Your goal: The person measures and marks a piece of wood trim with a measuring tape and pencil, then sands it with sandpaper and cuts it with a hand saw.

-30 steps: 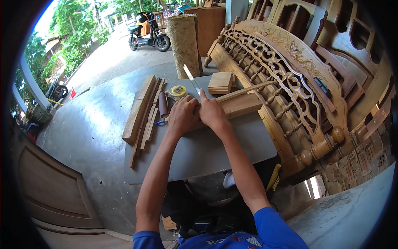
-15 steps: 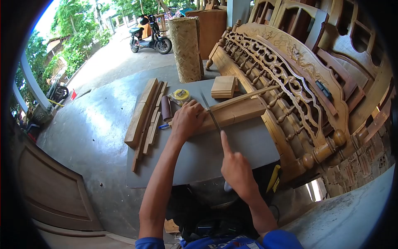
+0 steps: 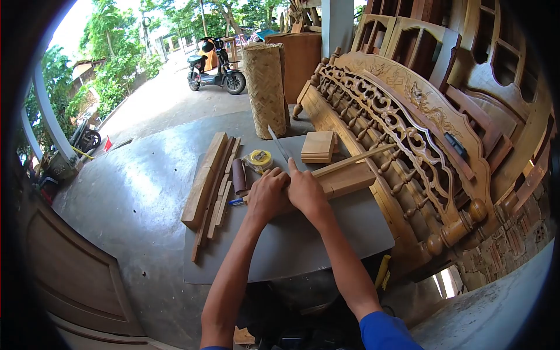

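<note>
**Blade reaching forward again, right hand beside left**

Far left of the fingers, long wooden bars [image 3: 204, 181] are lying on the desk [image 3: 368, 226], with thin strips [image 3: 217, 210] running alongside. Nearer, a brown roll [image 3: 239, 177] is standing out just left of the fingers, a blue-ended item [image 3: 236, 202] is lying below it, and a yellow tape measure [image 3: 260, 157] is resting just beyond.

Left hand [image 3: 267, 195]: fingers are curling over the wooden beam [image 3: 353, 177], apparently gripping it; their undersides are staying hidden. The beam is lying under these fingers and stretching out to the right.

Change: half a second ago the right hand [image 3: 306, 191] was drawn back on the near side of the beam; now it is sitting close beside the left. The thin blade [image 3: 278, 142] is pointing away past the beam, suggesting the forward end of a stroke. The right fingers are closing around its near end, index extending along it; the handle is not showing.

Right of the fingers, a narrow strip [image 3: 361, 156] is running along the beam; square blocks [image 3: 318, 146] are sitting beyond.
</note>
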`<state>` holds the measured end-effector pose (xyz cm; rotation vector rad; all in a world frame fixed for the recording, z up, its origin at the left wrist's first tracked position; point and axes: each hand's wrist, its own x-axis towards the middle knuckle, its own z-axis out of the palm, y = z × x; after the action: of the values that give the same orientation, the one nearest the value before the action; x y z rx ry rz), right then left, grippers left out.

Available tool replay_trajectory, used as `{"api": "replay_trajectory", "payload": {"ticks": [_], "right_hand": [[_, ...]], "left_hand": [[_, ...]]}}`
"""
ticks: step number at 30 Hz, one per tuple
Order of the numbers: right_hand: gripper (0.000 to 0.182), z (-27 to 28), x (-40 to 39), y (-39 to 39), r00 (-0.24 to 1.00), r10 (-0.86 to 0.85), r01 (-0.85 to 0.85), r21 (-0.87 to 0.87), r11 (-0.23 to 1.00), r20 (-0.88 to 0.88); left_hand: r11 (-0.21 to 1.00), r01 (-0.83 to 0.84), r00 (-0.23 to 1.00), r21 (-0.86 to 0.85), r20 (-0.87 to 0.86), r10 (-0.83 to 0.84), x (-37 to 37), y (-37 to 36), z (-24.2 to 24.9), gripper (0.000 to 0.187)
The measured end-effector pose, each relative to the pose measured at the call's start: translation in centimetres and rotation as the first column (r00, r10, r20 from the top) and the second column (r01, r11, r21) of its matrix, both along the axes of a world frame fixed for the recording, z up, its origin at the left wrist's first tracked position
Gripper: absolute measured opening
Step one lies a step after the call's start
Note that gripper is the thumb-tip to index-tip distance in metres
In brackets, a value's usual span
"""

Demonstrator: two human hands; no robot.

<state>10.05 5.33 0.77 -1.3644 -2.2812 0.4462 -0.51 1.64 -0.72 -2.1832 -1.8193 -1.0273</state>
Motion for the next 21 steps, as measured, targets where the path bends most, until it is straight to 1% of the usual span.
{"api": "replay_trajectory", "payload": {"ticks": [2, 5, 7, 9, 10, 13, 16, 18, 21], "right_hand": [[0.054, 0.3, 1.0, -0.8, 1.0, 0.02, -0.02, 0.001, 1.0, -0.014], [0.055, -0.2, 2.7, -3.1, 0.999, -0.005, 0.005, -0.001, 1.0, -0.037], [0.057, 0.6, 4.8, -7.5, 0.998, -0.051, 0.053, -0.053, 0.997, 0.027], [0.058, 0.5, 6.9, -11.2, 0.998, -0.049, 0.055, -0.116, 0.992, 0.05], [0.059, 0.5, 7.5, -11.9, 0.997, -0.044, 0.053, -0.146, 0.988, 0.062], [0.059, 0.8, 7.8, -11.2, 0.997, -0.051, 0.057, -0.121, 0.991, 0.05], [0.058, 0.0, 5.3, -6.1, 0.999, 0.012, -0.011, 0.01, 1.0, -0.048], [0.055, 0.2, 2.9, -3.0, 0.999, 0.048, -0.048, 0.039, 0.998, 0.01], [0.053, -0.1, 0.1, -0.4, 0.998, 0.004, -0.009, 0.077, 0.997, 0.057]], "left_hand": [[1.0, -0.006, 0.999, -0.008, 0.032, 0.006, -0.1, 0.2, -0.4, 0.014], [1.0, -0.017, 0.999, -0.015, 0.043, 0.018, 0.0, 0.0, -0.2, 0.014], [0.999, -0.029, 0.999, -0.021, 0.033, 0.03, 0.1, 0.0, 0.0, 0.015], [0.999, -0.033, 0.999, -0.014, 0.039, 0.033, 0.3, -0.1, -0.3, 0.016], [1.0, -0.028, 0.999, -0.001, 0.042, 0.028, 0.3, 0.0, -0.3, 0.016], [1.0, -0.005, 0.999, 0.001, 0.047, 0.005, 0.0, 0.0, 0.0, 0.016], [1.0, 0.01, 0.998, -0.01, 0.06, -0.009, 0.1, -0.2, -0.4, 0.016], [1.0, 0.004, 0.999, 0.002, 0.039, -0.004, 0.0, 0.1, -0.3, 0.016], [1.0, -0.015, 1.0, 0.007, -0.01, 0.015, -0.3, 0.3, -0.6, 0.016]]}}
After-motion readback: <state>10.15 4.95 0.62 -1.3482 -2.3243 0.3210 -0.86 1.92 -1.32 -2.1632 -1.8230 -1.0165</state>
